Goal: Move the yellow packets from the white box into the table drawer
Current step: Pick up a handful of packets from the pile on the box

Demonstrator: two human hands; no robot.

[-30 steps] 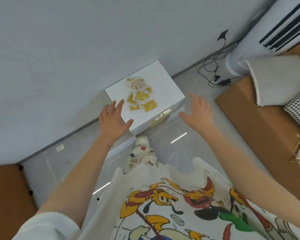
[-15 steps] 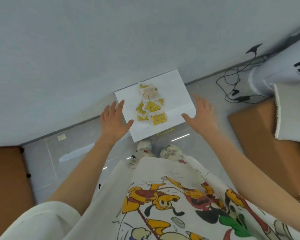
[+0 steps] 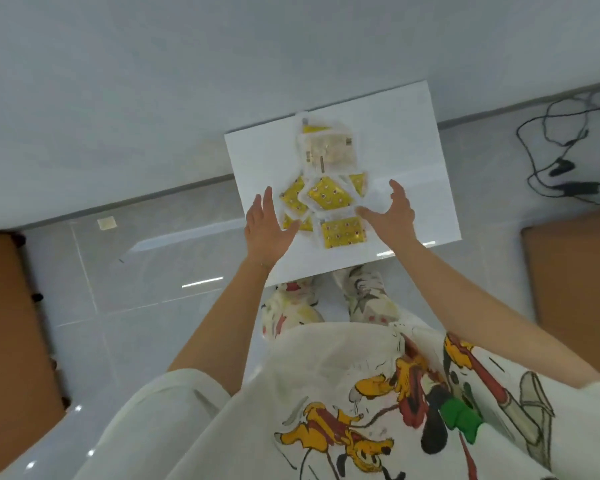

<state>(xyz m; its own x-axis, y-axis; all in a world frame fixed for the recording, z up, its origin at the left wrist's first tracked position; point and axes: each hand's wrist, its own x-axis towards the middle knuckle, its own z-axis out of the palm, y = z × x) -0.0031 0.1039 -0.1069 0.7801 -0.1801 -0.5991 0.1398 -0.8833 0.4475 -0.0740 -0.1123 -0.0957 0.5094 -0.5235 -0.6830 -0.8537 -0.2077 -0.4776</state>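
A white box (image 3: 409, 143) stands on the floor against the wall, lid shut, seen from straight above. Several yellow packets (image 3: 328, 195) lie in a loose pile on its lid, with a pale, see-through packet (image 3: 329, 150) at the far end of the pile. My left hand (image 3: 267, 226) hovers at the pile's left side, fingers straight, thumb near a packet. My right hand (image 3: 390, 213) hovers at the pile's right side, fingers spread and slightly bent. Neither hand holds anything. No table drawer is in view.
Grey tiled floor (image 3: 146, 271) surrounds the box. Brown furniture stands at the left edge (image 3: 11, 323) and at the right edge (image 3: 575, 278). Black cables (image 3: 561, 161) lie on the floor at the far right. My feet (image 3: 326, 303) stand just before the box.
The view has tipped to look straight down on the box. Both hands have moved inward from the box's sides to either side of the packet pile.
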